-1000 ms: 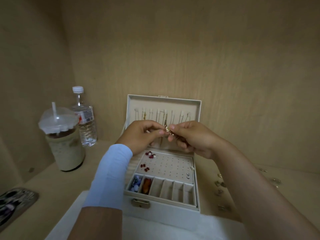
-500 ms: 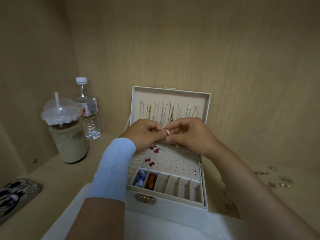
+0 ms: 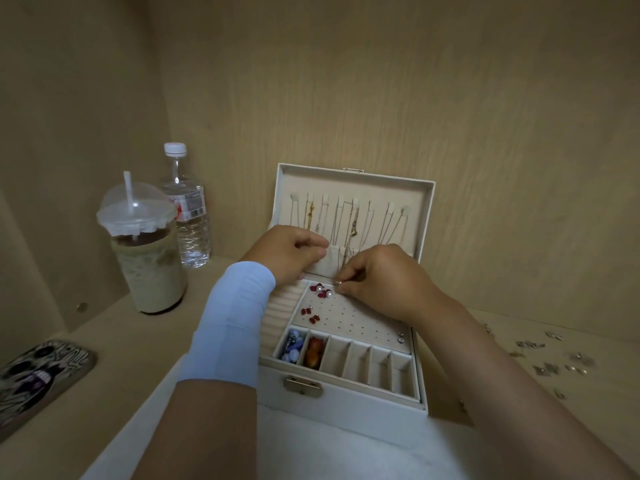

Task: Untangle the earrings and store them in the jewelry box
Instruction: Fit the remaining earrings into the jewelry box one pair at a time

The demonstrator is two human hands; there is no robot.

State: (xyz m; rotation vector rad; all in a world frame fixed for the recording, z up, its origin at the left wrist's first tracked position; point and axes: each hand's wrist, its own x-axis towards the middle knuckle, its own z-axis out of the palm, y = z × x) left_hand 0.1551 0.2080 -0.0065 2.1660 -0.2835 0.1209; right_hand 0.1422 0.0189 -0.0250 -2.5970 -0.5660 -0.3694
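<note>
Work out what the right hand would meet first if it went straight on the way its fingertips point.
Likely the holed panel, beside the pearl studs; the right hand pinches a small earring just above it, though depth is unclear.

A pale wood-grain worktop (image 3: 114,341) runs back into a corner. At the far left stands an iced coffee cup (image 3: 145,265) with a domed lid and straw, and a clear water bottle (image 3: 188,220) with a white cap stands just behind it. A phone (image 3: 38,379) in a patterned case lies at the near left edge. A white cloth (image 3: 311,448) covers the near middle, and the open jewelry box (image 3: 346,407) rests on it. Small metal earrings (image 3: 547,367) lie scattered on the bare wood to the right.
</note>
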